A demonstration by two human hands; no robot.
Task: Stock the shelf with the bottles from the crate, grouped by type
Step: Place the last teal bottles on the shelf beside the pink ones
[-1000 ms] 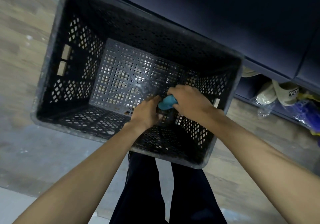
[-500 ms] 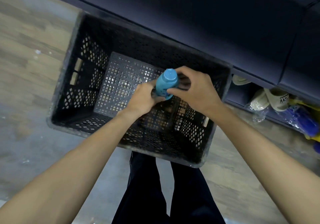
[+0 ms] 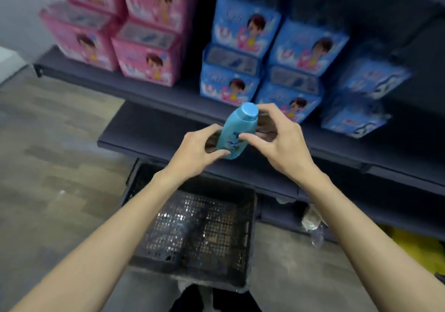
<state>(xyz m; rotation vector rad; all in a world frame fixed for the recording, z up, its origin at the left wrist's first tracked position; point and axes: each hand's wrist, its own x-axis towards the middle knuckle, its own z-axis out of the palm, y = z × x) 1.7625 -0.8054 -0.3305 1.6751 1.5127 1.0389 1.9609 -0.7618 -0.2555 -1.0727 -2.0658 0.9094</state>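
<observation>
A teal blue bottle (image 3: 234,132) with a rounded cap is held up in front of the dark shelf (image 3: 149,128), above the crate. My left hand (image 3: 198,151) grips its lower body from the left, thumb across the front. My right hand (image 3: 277,140) holds it from the right, thumb on the label and fingers behind near the cap. The black perforated crate (image 3: 192,237) sits on the floor below my arms; no bottles show inside it.
Pink boxes (image 3: 144,63) stand on the upper shelf at left, blue boxes (image 3: 277,70) to the right of them. A clear plastic bag (image 3: 311,222) and something yellow (image 3: 419,246) lie under the lowest shelf at right. Wood-look floor extends left.
Both hands lifted the blue bottle out of the crate and up to shelf height. My view tilted up from the crate to the shelves with boxes.
</observation>
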